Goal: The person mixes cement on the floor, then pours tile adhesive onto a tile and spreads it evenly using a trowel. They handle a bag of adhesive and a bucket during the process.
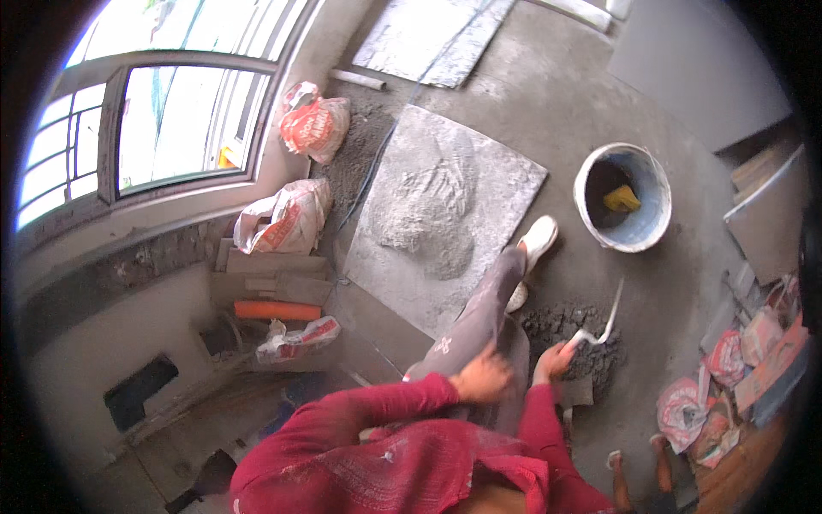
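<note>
A: Start at the left; what lies there?

B: A window (163, 120) above a grey sill; below it two torn sacks (287, 218) in white and orange, an orange pipe (276, 310) and a flattened bag (300, 338); then a big grey tile (445, 214) lying flat with a heap of dry mortar on it.

A: And the hands?

B: The left hand (484, 377) rests on the bent knee in grey trousers, fingers curled loosely, holding nothing that I can see; the right hand (555, 360) is closed round the handle of a trowel (604, 325); its blade rises out of a dark mound of wet mortar (569, 334) on the floor, just beside the white shoe (538, 240).

A: Further right?

B: A round bucket (651, 236) with something yellow inside, well apart from the trowel; beyond it, crumpled sacks and boards at the edge.
</note>
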